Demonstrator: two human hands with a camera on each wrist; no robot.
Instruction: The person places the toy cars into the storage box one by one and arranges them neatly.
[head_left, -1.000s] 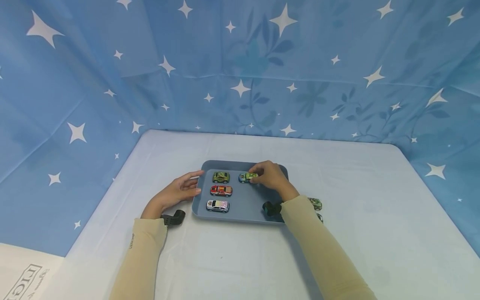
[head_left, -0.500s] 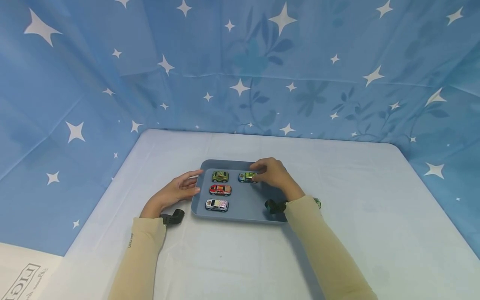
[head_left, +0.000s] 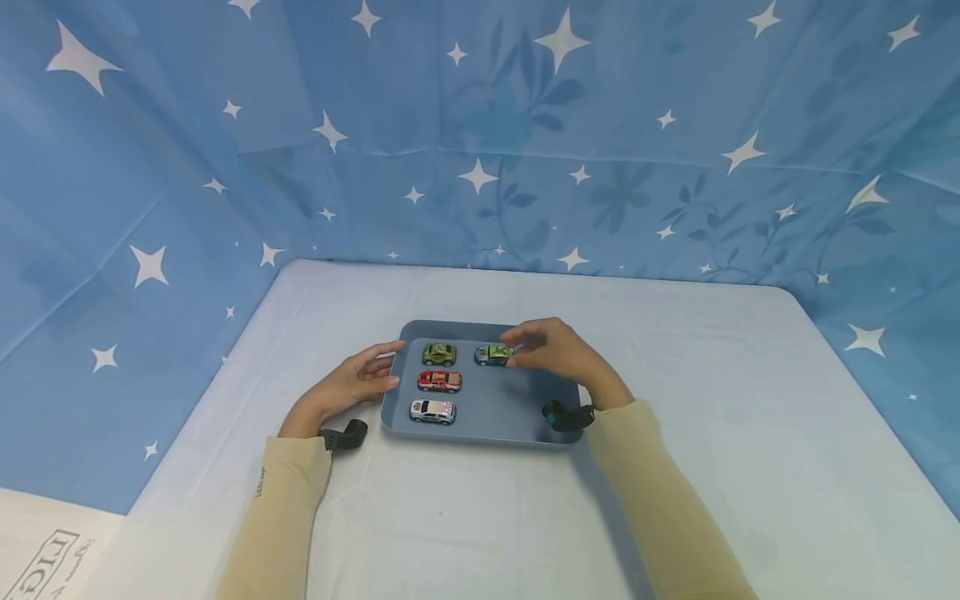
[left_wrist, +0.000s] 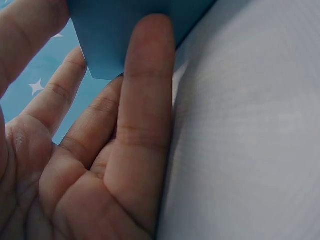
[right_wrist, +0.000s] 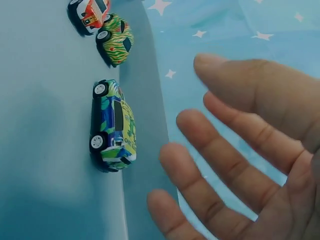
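A grey-blue tray (head_left: pixel 495 412) lies on the table and holds several toy cars. In its left column stand a green car (head_left: pixel 438 354), a red-orange car (head_left: pixel 439 381) and a white checkered car (head_left: pixel 432 410). A green-and-blue car (head_left: pixel 492 355) (right_wrist: pixel 114 126) stands at the tray's back middle. My right hand (head_left: pixel 551 348) hovers just right of it, fingers spread and apart from the car in the right wrist view. My left hand (head_left: pixel 352 385) rests flat, its straight fingers (left_wrist: pixel 145 100) against the tray's left edge (left_wrist: pixel 120 35).
The table (head_left: pixel 480 517) has a pale cloth and is walled on three sides by blue star-print fabric (head_left: pixel 480 142). A white box with black print (head_left: pixel 45 558) sits at the lower left, off the table.
My right hand has let go of the green-and-blue car and drawn back to the right with its fingers open. The cars seen earlier right of the tray are now hidden behind my forearm.
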